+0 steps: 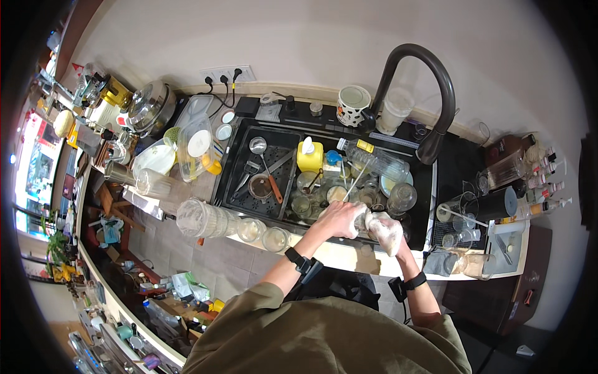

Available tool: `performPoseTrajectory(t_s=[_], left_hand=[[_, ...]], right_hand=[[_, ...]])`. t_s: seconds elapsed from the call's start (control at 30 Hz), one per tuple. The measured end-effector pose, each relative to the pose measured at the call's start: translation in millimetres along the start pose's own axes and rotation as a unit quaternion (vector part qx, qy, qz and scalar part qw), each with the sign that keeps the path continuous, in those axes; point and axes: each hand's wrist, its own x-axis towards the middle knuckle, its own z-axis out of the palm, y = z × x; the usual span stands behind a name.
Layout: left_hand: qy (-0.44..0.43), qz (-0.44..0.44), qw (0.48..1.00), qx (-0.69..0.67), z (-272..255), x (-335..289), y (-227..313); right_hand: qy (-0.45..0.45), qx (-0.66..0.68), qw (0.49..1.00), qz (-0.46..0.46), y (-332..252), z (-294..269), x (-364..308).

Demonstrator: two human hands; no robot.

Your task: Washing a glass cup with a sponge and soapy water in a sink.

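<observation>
While both hands meet over the near edge of the black sink (430,206), left hand (339,218) grips a clear glass (362,219); right hand (386,232), soapy, fingers closed on it, scrubbing; judged next: rinsing under faucet (430,81), far right

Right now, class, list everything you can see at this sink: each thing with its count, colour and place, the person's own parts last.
Tap: one, dark brown, arched over the sink's right end.
Sink: one, black, full of clear glasses and jars.
Soap bottle: one, yellow, sink middle.
Drain rack: one, black, sink's left part, holding utensils.
Mug: one, white with dark spots, ledge behind the sink.
Glass jars: several, clear, front counter edge.
Pot lid: one, silver, far left counter.
Left hand: one, soapy, holding a glass.
Right hand: one, foam-covered, on the same glass.
</observation>
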Motion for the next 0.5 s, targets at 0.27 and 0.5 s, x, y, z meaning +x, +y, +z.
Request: performPoseTrajectory(t_s=[0.27,0.5], left_hand=[[0.017,0.049,0.998,0.030,13,3,5],[-0.004,0.019,0.998,0.060,34,11,5]], right_hand=[[-0.004,0.063,0.997,0.040,34,29,-10],[-0.001,-0.111,0.990,-0.082,38,22,-3]])
